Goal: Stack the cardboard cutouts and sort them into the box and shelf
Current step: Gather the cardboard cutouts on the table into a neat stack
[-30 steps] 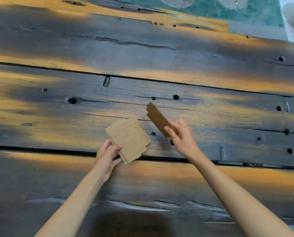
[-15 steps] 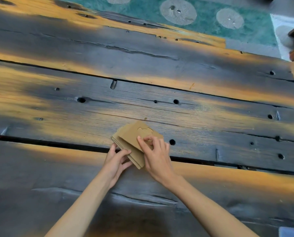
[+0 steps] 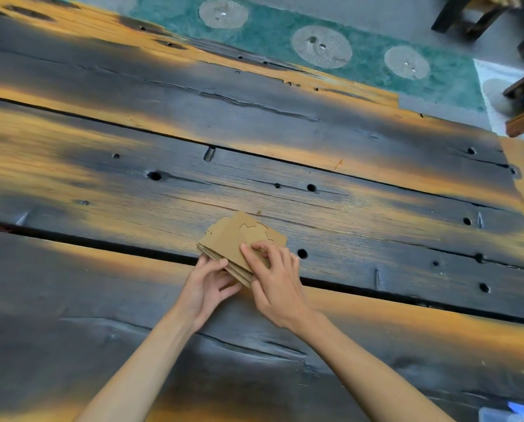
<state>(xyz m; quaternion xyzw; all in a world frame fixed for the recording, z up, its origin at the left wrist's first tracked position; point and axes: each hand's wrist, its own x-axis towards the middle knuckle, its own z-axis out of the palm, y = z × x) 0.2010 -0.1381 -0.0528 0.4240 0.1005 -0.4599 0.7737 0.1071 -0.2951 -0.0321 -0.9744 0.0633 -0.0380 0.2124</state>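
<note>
At frame centre, the left hand (image 3: 207, 284) is gripping the cutout stack (image 3: 239, 243) from below-left; the right hand (image 3: 274, 281) is pressing on its top, fingers closed on it.

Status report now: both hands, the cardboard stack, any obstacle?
Left hand grips cardboard stack at its near edge. Right hand presses on top. Stack over wooden table. Nothing in the way.

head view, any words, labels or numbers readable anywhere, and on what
None readable.
Cardboard stack: the top sheet has only a cut outline, no print.
Table: only holes, cracks and paint.
Rug: round patterns, no text.
Both hands, left hand and right hand, cover part of the stack.
</note>
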